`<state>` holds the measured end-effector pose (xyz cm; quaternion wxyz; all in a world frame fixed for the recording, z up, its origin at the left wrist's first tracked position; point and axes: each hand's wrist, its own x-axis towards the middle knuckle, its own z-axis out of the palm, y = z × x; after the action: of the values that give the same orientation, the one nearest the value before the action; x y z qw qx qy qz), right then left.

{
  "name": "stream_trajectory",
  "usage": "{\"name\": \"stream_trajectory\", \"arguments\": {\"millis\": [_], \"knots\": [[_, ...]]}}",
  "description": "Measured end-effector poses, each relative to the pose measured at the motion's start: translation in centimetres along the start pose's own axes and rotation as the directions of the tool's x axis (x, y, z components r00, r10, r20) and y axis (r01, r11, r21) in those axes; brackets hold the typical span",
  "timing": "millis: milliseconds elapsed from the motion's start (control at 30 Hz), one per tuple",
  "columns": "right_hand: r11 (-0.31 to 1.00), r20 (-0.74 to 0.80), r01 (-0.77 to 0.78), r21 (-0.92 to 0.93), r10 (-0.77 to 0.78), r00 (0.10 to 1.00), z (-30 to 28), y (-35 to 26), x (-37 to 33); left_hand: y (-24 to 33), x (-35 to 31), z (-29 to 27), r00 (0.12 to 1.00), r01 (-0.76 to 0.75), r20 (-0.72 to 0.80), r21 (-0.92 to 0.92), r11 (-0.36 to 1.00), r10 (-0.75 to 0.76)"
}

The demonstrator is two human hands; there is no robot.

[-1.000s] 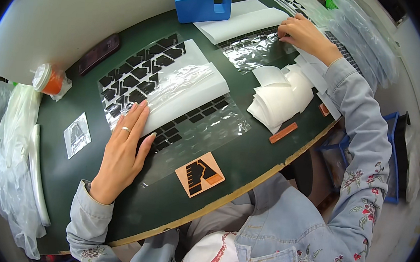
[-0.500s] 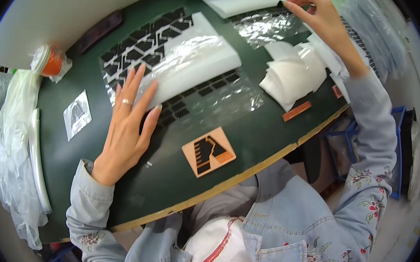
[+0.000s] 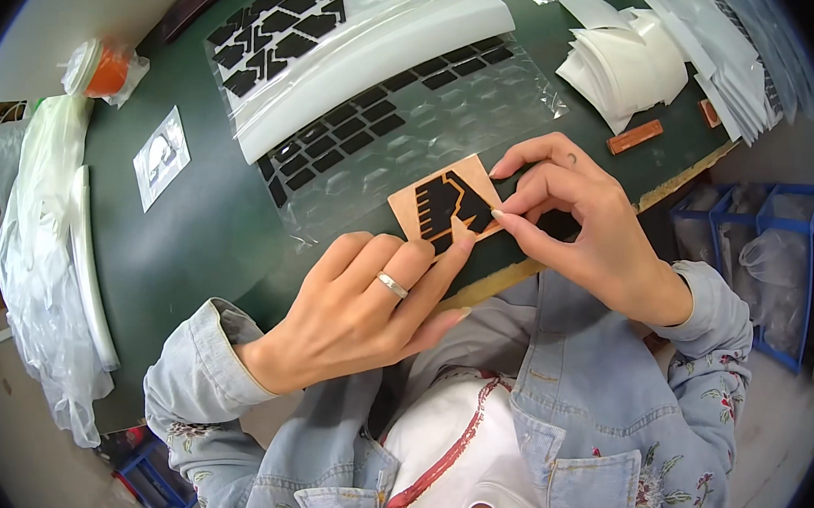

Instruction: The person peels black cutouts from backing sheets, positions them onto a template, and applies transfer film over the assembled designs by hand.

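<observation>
A tan square plate point(image 3: 480, 175) with black shapes in its face lies on the table in front of me. My left hand point(image 3: 355, 298) reaches in from the left, its index fingertip resting on the plate's lower part. Thumb and bent fingers stand apart from that finger, with nothing in them. At the plate's right edge my right hand point(image 3: 588, 226) pinches thumb and index together at the corner of a black cut piece point(image 3: 474, 205). This piece lies over the plate's right side, and its pinched corner is mostly hidden by the fingertips.
Beyond the plate lies a clear sheet of black pieces point(image 3: 365, 120), partly under white backing point(image 3: 377, 43). White papers point(image 3: 626, 70) and a reddish-brown bar point(image 3: 635, 137) lie right. Left are a silvery packet point(image 3: 161, 157), an orange cup point(image 3: 106, 70) and plastic bags point(image 3: 47, 223).
My right hand has come from the far right sheet to the plate with a small black piece. My left hand has left the near sheet and now touches the plate.
</observation>
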<state>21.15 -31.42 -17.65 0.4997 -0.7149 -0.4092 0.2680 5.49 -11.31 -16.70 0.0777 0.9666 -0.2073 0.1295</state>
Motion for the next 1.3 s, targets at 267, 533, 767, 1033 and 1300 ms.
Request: {"name": "stream_trajectory", "arguments": {"millis": [267, 533, 767, 1033, 1300], "knots": [[0.983, -0.009, 0.132, -0.127, -0.134, 0.991, 0.0, 0.2, -0.2, 0.1, 0.1, 0.5, 0.999, 0.031, 0.045, -0.050, 0.998, -0.029], [0.662, -0.140, 0.224, -0.715, -0.450, 0.882, -7.9, 0.1, 1.7, -1.0, 0.7, 0.3, 0.997, 0.057, 0.062, -0.230, 0.971, -0.044], [0.466, -0.132, 0.067, -0.882, -0.382, 0.915, -11.1, 3.8, 1.6, -0.5, 1.4, 0.0, 0.994, 0.077, 0.089, -0.187, 0.979, -0.061], [0.333, -0.101, 0.097, -0.938, -0.529, 0.842, -13.4, 2.4, 4.6, 0.3, 2.1, -1.8, 0.989, 0.081, 0.131, -0.139, 0.987, -0.063], [0.215, 0.128, 0.253, -0.943, -0.468, 0.874, -16.2, 2.4, 6.2, 2.3, 0.6, -5.0, 0.992, 0.038, 0.124, -0.420, 0.907, 0.016]]}}
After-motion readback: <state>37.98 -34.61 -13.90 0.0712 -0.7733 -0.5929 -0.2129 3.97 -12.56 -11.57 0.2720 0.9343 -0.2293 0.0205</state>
